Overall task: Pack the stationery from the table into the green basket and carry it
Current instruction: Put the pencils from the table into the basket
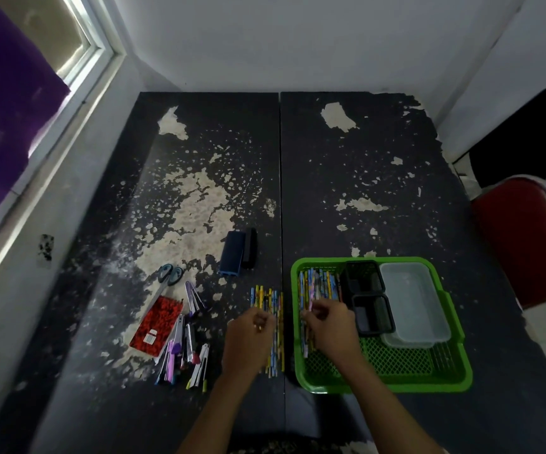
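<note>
A green basket (396,381) sits on the black table at the right front. Inside it lie several patterned pencils (319,283) along its left side, two black trays (363,280) and a clear plastic box (415,303). My right hand (330,326) is over the basket's left side, fingers curled on pencils there. A row of pencils (276,339) lies on the table just left of the basket. My left hand (248,339) rests over that row, fingers curled and pinching pencils.
Left of the pencils lie a red notebook (157,326), a heap of pens and markers (183,352), scissors (168,276) and a blue and black case (237,252). A red chair (527,240) stands right of the table. Walls close in behind and left.
</note>
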Demonstrator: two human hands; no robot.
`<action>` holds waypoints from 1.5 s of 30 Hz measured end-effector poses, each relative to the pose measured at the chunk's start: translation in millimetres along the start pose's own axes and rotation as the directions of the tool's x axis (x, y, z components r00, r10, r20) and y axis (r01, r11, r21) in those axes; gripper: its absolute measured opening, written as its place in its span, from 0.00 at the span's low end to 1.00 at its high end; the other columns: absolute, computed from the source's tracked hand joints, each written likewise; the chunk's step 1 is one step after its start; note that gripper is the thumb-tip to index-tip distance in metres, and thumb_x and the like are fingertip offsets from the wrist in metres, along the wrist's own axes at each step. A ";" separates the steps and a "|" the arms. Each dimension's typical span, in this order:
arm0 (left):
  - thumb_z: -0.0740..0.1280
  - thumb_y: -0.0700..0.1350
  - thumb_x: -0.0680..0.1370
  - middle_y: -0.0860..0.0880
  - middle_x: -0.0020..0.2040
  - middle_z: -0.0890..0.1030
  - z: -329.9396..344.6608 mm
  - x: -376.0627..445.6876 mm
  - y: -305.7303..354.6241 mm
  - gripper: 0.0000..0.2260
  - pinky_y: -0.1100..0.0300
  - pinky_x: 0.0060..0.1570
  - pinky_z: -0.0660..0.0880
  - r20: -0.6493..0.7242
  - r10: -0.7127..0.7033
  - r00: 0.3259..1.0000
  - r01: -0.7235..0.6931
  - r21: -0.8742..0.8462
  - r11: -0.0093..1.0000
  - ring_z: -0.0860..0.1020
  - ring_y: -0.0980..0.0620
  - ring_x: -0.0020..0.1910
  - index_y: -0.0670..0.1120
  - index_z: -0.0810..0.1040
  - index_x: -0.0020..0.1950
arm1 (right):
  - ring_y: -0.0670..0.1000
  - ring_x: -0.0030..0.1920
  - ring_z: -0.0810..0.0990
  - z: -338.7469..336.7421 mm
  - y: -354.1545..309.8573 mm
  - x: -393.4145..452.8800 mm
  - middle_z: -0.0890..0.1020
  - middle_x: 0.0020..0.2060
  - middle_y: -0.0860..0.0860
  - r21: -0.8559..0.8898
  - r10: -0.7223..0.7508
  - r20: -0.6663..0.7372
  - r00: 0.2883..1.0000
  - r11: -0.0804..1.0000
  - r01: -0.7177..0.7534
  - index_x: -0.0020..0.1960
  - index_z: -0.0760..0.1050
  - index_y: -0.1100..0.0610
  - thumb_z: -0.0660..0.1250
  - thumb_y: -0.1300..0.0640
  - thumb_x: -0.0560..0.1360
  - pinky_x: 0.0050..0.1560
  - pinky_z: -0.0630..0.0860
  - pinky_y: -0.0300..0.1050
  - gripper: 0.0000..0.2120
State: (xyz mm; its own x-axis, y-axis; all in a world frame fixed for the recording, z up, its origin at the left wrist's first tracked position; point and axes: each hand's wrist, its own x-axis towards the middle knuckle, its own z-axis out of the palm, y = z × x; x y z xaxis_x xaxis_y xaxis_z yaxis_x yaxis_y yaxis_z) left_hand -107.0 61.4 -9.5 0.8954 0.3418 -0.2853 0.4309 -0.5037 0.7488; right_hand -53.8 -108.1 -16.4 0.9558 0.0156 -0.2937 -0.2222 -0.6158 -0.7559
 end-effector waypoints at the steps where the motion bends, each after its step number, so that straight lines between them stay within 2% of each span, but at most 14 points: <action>1: 0.69 0.47 0.80 0.57 0.40 0.81 -3.4 1.2 -11.4 0.05 0.71 0.36 0.71 -0.025 -0.033 0.999 0.034 0.036 0.999 0.79 0.63 0.37 0.51 0.79 0.45 | 0.45 0.35 0.82 0.4 -0.3 3.3 0.85 0.35 0.49 -0.046 -0.005 0.020 1.000 0.999 0.006 0.44 0.83 0.58 0.73 0.56 0.76 0.41 0.82 0.46 0.05; 4: 0.68 0.44 0.80 0.54 0.37 0.80 -8.3 3.8 -43.1 0.06 0.66 0.35 0.72 0.016 -0.150 0.989 0.145 0.163 0.976 0.79 0.59 0.36 0.51 0.76 0.43 | 0.47 0.37 0.82 3.7 -3.6 16.4 0.85 0.39 0.52 -0.174 -0.002 0.050 0.999 0.985 0.010 0.46 0.82 0.59 0.72 0.56 0.77 0.44 0.83 0.46 0.06; 6: 0.68 0.47 0.80 0.52 0.34 0.80 -7.1 3.0 -55.5 0.07 0.66 0.32 0.70 0.062 -0.208 0.976 0.188 0.235 0.954 0.78 0.60 0.33 0.49 0.77 0.41 | 0.49 0.38 0.82 7.6 -6.0 23.8 0.84 0.39 0.52 -0.231 0.002 0.068 0.998 0.973 0.014 0.46 0.82 0.59 0.72 0.57 0.77 0.44 0.83 0.48 0.05; 10: 0.68 0.48 0.80 0.51 0.34 0.81 4.4 0.9 -66.4 0.08 0.66 0.33 0.73 0.095 -0.243 0.965 0.213 0.248 0.945 0.79 0.59 0.33 0.48 0.79 0.42 | 0.51 0.37 0.81 9.2 -8.6 26.3 0.82 0.37 0.53 -0.290 0.011 0.095 0.995 0.957 0.017 0.40 0.78 0.55 0.70 0.57 0.78 0.40 0.82 0.47 0.08; 14: 0.69 0.46 0.79 0.52 0.37 0.81 7.5 3.6 -67.0 0.05 0.57 0.40 0.80 0.066 -0.256 0.964 0.230 0.269 0.935 0.80 0.56 0.35 0.47 0.78 0.43 | 0.47 0.36 0.82 2.7 -5.2 23.1 0.84 0.38 0.50 -0.233 -0.008 0.081 0.997 0.972 0.027 0.45 0.82 0.56 0.69 0.54 0.78 0.40 0.83 0.47 0.07; 19: 0.68 0.47 0.79 0.50 0.37 0.80 8.9 4.8 -68.5 0.07 0.57 0.37 0.78 0.072 -0.246 0.967 0.216 0.289 0.933 0.79 0.54 0.34 0.46 0.77 0.42 | 0.46 0.33 0.82 -3.7 1.5 3.7 0.84 0.35 0.47 -0.126 -0.002 0.089 0.996 0.992 0.013 0.45 0.83 0.55 0.68 0.53 0.79 0.39 0.84 0.50 0.09; 22: 0.67 0.45 0.80 0.49 0.37 0.80 11.1 3.3 -67.3 0.07 0.56 0.35 0.78 0.086 -0.237 0.968 0.205 0.279 0.938 0.80 0.53 0.34 0.45 0.76 0.42 | 0.43 0.33 0.82 -6.0 2.9 -3.3 0.84 0.34 0.45 -0.103 -0.006 0.081 0.997 0.995 0.014 0.43 0.83 0.53 0.68 0.53 0.79 0.39 0.83 0.48 0.08; 25: 0.67 0.44 0.80 0.49 0.38 0.79 11.4 1.5 -66.1 0.07 0.58 0.34 0.76 0.078 -0.243 0.967 0.212 0.283 0.935 0.79 0.53 0.35 0.45 0.75 0.42 | 0.41 0.36 0.82 -9.5 1.8 -7.4 0.84 0.37 0.43 -0.058 -0.011 0.067 0.998 0.998 0.015 0.46 0.84 0.52 0.69 0.53 0.79 0.42 0.83 0.45 0.07; 30: 0.71 0.42 0.78 0.50 0.38 0.80 -1.2 3.5 -47.2 0.05 0.64 0.35 0.73 0.010 -0.201 0.979 0.199 0.101 0.975 0.78 0.57 0.36 0.44 0.77 0.44 | 0.40 0.38 0.81 -16.7 -1.3 -11.0 0.84 0.39 0.43 -0.004 -0.017 0.021 1.000 1.000 0.017 0.49 0.84 0.53 0.68 0.54 0.79 0.39 0.76 0.35 0.06; 33: 0.72 0.44 0.78 0.54 0.41 0.81 -7.4 1.9 -12.2 0.03 0.68 0.36 0.69 0.001 -0.118 0.993 0.118 -0.038 0.992 0.79 0.58 0.40 0.47 0.79 0.48 | 0.42 0.37 0.82 -16.0 -10.7 -13.5 0.84 0.36 0.45 0.056 -0.046 0.030 0.998 0.997 0.044 0.47 0.84 0.53 0.68 0.53 0.79 0.41 0.80 0.41 0.07; 36: 0.72 0.44 0.77 0.55 0.43 0.82 -1.9 -5.3 22.0 0.03 0.69 0.36 0.71 0.075 -0.029 0.997 0.038 -0.118 0.992 0.80 0.60 0.42 0.49 0.81 0.49 | 0.52 0.34 0.82 -13.0 -23.6 -17.7 0.82 0.32 0.53 0.182 -0.102 0.065 0.993 0.979 0.089 0.39 0.83 0.55 0.68 0.51 0.80 0.39 0.79 0.51 0.14; 39: 0.72 0.47 0.77 0.55 0.42 0.82 9.9 -14.8 40.4 0.04 0.73 0.35 0.72 0.113 0.013 0.994 0.005 -0.159 0.987 0.79 0.64 0.39 0.48 0.81 0.48 | 0.50 0.36 0.82 -11.9 -27.2 -19.4 0.84 0.33 0.53 0.251 -0.143 0.046 0.989 0.960 0.127 0.40 0.85 0.54 0.69 0.55 0.79 0.39 0.78 0.47 0.10; 42: 0.72 0.47 0.77 0.54 0.41 0.82 16.5 -19.4 39.1 0.04 0.72 0.37 0.74 0.110 0.018 0.994 0.000 -0.166 0.986 0.79 0.66 0.41 0.48 0.82 0.47 | 0.49 0.32 0.79 -8.9 -15.5 -13.8 0.82 0.31 0.55 0.191 -0.102 0.049 0.994 0.977 0.091 0.37 0.82 0.58 0.69 0.58 0.78 0.36 0.77 0.50 0.12; 45: 0.70 0.46 0.79 0.56 0.40 0.81 11.6 -18.5 17.7 0.03 0.73 0.33 0.71 -0.004 -0.036 0.999 0.035 -0.111 0.993 0.79 0.63 0.38 0.50 0.82 0.46 | 0.44 0.27 0.75 -5.5 -3.7 -3.5 0.80 0.26 0.52 0.004 -0.008 0.040 0.999 1.000 0.008 0.32 0.79 0.58 0.70 0.55 0.77 0.33 0.76 0.47 0.15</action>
State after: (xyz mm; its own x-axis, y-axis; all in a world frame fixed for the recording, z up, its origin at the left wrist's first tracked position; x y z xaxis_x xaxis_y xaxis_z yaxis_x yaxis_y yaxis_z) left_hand -114.6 37.0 2.2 0.8790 0.3625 -0.3097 0.4470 -0.4002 0.8001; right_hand -55.2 -110.1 -9.3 0.9490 0.0521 -0.3109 -0.2155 -0.6126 -0.7605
